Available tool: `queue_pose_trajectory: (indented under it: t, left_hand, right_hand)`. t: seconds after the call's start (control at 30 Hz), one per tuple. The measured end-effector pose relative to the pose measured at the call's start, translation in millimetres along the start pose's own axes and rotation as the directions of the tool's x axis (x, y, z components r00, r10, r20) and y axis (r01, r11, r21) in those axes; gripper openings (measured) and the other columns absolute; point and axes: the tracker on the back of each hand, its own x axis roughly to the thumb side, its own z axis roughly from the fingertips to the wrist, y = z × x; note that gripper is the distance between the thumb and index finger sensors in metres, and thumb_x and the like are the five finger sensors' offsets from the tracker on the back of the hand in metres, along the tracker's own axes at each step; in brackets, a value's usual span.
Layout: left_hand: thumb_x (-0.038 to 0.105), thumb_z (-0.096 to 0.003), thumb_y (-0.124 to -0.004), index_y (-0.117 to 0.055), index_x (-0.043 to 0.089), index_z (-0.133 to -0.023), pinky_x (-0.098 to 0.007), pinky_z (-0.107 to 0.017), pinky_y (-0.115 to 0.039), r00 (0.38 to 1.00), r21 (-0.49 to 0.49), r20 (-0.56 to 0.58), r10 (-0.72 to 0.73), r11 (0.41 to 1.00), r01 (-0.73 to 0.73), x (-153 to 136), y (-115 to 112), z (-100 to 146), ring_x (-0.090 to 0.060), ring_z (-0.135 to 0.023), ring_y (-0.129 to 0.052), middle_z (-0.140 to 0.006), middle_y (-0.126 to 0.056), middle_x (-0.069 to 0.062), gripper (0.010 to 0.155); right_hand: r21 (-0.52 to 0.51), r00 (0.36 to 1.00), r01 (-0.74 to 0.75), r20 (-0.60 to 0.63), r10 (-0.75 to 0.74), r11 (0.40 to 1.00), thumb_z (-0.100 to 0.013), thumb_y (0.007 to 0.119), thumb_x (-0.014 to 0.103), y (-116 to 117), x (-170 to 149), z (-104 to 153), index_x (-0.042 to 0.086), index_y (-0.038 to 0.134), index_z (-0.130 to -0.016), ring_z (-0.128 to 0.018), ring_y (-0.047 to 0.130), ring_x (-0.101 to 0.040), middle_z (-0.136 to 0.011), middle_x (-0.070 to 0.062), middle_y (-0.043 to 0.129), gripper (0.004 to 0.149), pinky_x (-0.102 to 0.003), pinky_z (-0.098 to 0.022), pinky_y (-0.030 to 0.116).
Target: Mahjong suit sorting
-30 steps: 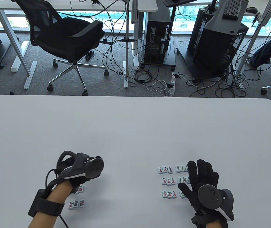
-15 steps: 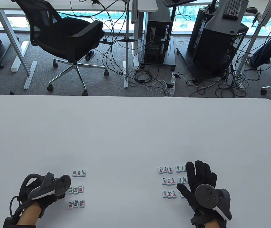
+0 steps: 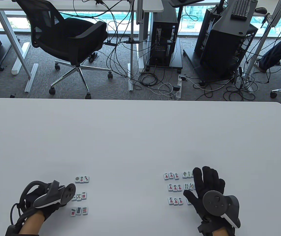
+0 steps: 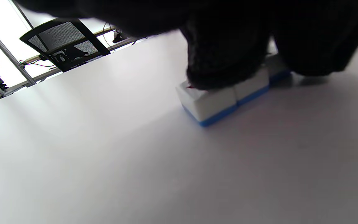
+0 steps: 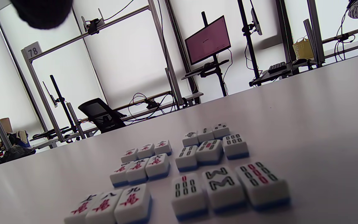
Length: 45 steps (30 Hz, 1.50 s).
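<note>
Tiles [image 3: 79, 196] in suit blocks — left hand [image 3: 45, 200] touching one row.

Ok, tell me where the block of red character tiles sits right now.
In the table view the character tiles lie near the bottom right, three rows of three, directly left of the bamboo tiles that the right hand partly covers; the dot tiles are far left.

Office-like lab with recording rigs

Beyond the white table [image 3: 140, 127], at twelve o'clock, computer towers [image 3: 163, 44] stand on carts amid tangled floor cables [image 3: 155, 83]; a black mesh chair [image 3: 66, 41] sits at eleven o'clock, and a monitor on a stand [image 5: 208, 43] faces aluminium frames.
</note>
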Motion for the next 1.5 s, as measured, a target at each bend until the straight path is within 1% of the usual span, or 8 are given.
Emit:
queue_pose_trajectory:
  t: [0.23, 0.37, 0.5, 0.6, 0.73, 0.97, 1.23, 1.5]
  left_hand:
    - [0.067, -0.0266, -0.079, -0.074, 0.031, -0.092, -0.044, -0.05, -0.082, 0.996, 0.153, -0.088, -0.008, 0.988, 0.021, -14.9, 35.0, 15.8, -0.015, -0.051, -0.103, -0.074, -0.097, 0.011, 0.075]
    - [0.073, -0.0235, -0.075, -0.063, 0.033, -0.1, -0.051, -0.062, -0.075, 0.991, 0.305, -0.101, 0.092, 0.951, -0.058, -26.9, 66.3, 29.8, -0.017, -0.077, -0.097, -0.096, -0.084, 0.01, 0.087]
    - [0.079, -0.0233, -0.068, -0.045, 0.037, -0.107, -0.057, -0.074, -0.06, 0.971, 0.413, -0.077, 0.226, 0.894, -0.175, -33.5, 84.7, 43.4, -0.019, -0.106, -0.073, -0.115, -0.057, 0.009, 0.097]
    - [0.082, -0.0251, -0.063, -0.034, 0.04, -0.109, -0.061, -0.08, -0.046, 0.951, 0.458, -0.03, 0.307, 0.85, -0.26, -33.7, 86.8, 49.3, -0.021, -0.117, -0.051, -0.121, -0.036, 0.009, 0.098]
    - [0.083, -0.027, -0.059, -0.024, 0.041, -0.11, -0.064, -0.082, -0.024, 0.938, 0.464, -0.019, 0.347, 0.834, -0.299, -29.4, 76.6, 48.6, -0.022, -0.121, -0.02, -0.122, -0.014, 0.011, 0.099]
    - [0.085, -0.0291, -0.054, -0.009, 0.041, -0.108, -0.06, -0.079, -0.003, 0.943, 0.432, -0.035, 0.33, 0.856, -0.284, -20.5, 51.2, 36.3, -0.019, -0.115, 0.006, -0.115, 0.008, 0.013, 0.1]
    - [0.084, -0.0296, -0.053, -0.006, 0.043, -0.106, -0.058, -0.076, 0.004, 0.945, 0.407, -0.056, 0.323, 0.871, -0.274, -22.8, 33.5, 37.3, -0.017, -0.111, 0.014, -0.112, 0.014, 0.015, 0.099]
    - [0.084, -0.0299, -0.053, -0.007, 0.044, -0.106, -0.058, -0.075, 0.005, 0.925, 0.408, -0.044, 0.377, 0.852, -0.328, -27.8, 27.6, 42.1, -0.017, -0.11, 0.015, -0.111, 0.014, 0.015, 0.098]
  right_hand:
    - [-0.002, 1.0, -0.005, -0.005, 0.005, 1.0, -0.047, 0.06, 0.06, -0.5, -0.5, 0.2, 0.032, 0.012, -0.106, -0.101, 0.009, -0.046, -0.113, -0.015, 0.008, 0.082, -0.072, -0.07, 0.022]
    - [-0.003, 1.0, -0.011, -0.008, 0.011, 1.0, -0.047, 0.06, 0.06, -0.7, -0.5, 0.5, 0.032, 0.012, -0.106, -0.101, 0.008, -0.046, -0.113, -0.015, 0.008, 0.082, -0.073, -0.07, 0.021]
    - [-0.003, 1.0, -0.017, -0.013, 0.017, 1.0, -0.047, 0.06, 0.061, -0.8, -0.8, 0.6, 0.032, 0.012, -0.106, -0.101, 0.007, -0.046, -0.113, -0.015, 0.008, 0.082, -0.073, -0.07, 0.021]
    - [-0.003, 1.0, -0.019, -0.014, 0.019, 1.0, -0.047, 0.06, 0.061, -1.1, -0.6, 0.8, 0.032, 0.012, -0.106, -0.101, 0.007, -0.046, -0.113, -0.015, 0.007, 0.082, -0.073, -0.069, 0.02]
    - [-0.005, 1.0, -0.022, -0.012, 0.022, 1.0, -0.047, 0.06, 0.061, -0.9, -0.2, 0.8, 0.032, 0.012, -0.106, -0.101, 0.006, -0.046, -0.113, -0.015, 0.007, 0.082, -0.073, -0.069, 0.02]
    - [-0.001, 0.999, -0.037, -0.019, 0.037, 0.999, -0.047, 0.061, 0.061, -0.3, -0.3, 0.9, 0.032, 0.012, -0.106, -0.1, 0.005, -0.046, -0.113, -0.015, 0.006, 0.082, -0.073, -0.069, 0.019]
    - [0.008, 0.998, -0.058, -0.027, 0.058, 0.998, -0.047, 0.061, 0.061, 1.3, -0.8, 0.3, 0.032, 0.012, -0.106, -0.1, 0.005, -0.045, -0.113, -0.015, 0.006, 0.083, -0.073, -0.069, 0.018]
    - [0.014, 0.994, -0.105, -0.028, 0.105, 0.994, -0.046, 0.061, 0.062, 4.7, 2.3, -0.3, 0.032, 0.011, -0.106, -0.1, 0.002, -0.045, -0.112, -0.014, 0.004, 0.083, -0.073, -0.068, 0.016]
